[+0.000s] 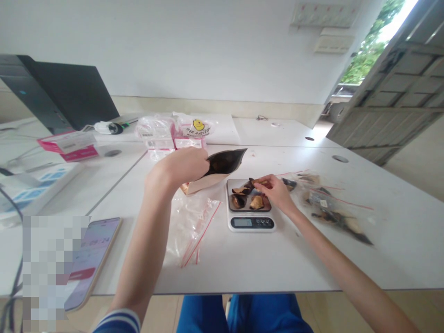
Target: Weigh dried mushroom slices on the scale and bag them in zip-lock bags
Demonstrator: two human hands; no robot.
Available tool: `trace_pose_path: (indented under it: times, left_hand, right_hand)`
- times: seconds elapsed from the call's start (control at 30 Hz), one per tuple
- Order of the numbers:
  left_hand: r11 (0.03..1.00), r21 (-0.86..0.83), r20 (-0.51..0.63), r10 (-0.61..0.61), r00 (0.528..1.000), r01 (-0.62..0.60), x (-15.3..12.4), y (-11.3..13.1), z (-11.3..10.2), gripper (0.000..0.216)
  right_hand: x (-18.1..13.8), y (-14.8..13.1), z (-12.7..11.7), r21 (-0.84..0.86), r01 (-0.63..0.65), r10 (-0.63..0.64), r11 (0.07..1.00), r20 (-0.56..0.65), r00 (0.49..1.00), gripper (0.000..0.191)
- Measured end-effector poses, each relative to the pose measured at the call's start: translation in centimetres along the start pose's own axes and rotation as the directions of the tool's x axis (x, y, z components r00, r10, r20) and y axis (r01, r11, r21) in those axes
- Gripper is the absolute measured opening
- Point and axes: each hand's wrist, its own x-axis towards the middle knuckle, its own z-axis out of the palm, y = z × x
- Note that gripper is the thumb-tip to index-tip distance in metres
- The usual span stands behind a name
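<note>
My left hand [183, 167] is closed around an open brown paper pouch [222, 163], held tilted above the table with its dark mouth toward the scale. A small white kitchen scale [250, 223] stands in front of me with several brown dried slices [247, 198] on its platform. My right hand [275, 190] rests over the scale's right side, its fingers pinched on a dried slice [261, 182].
Empty clear zip bags [190, 225] with red seals lie left of the scale; filled zip bags [329, 207] of dried pieces lie to its right. A phone [90, 254] lies at the left near edge. Pink boxes [71, 147], plastic packets [163, 132] and a laptop [69, 95] sit farther back.
</note>
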Motion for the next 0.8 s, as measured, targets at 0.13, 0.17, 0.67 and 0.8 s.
trace_pose_path:
  times: [0.13, 0.17, 0.67, 0.8]
  left_hand:
    - [0.997, -0.060, 0.001, -0.050, 0.999, 0.050, 0.0, 0.1, 0.1, 0.037]
    - [0.995, -0.080, 0.001, -0.065, 0.998, 0.064, 0.0, 0.1, 0.1, 0.037]
    - [0.927, -0.337, 0.035, -0.164, 0.986, 0.166, 0.0, 1.2, -0.3, 0.032]
    - [0.911, -0.392, 0.087, -0.103, 0.991, 0.129, 0.0, 1.9, -0.3, 0.030]
  right_hand:
    - [-0.1, 0.1, 0.1, -0.118, 0.095, -0.094, 0.988, 0.011, 0.995, 0.029]
    - [0.0, 0.2, 0.0, -0.166, 0.136, -0.136, 0.977, 0.009, 0.991, 0.029]
    - [-2.8, -10.3, -1.8, -0.092, 0.686, -0.685, 0.721, 0.054, 0.727, 0.021]
    - [-2.8, -13.4, -0.6, -0.138, 0.778, -0.694, 0.613, 0.376, 0.614, 0.025]
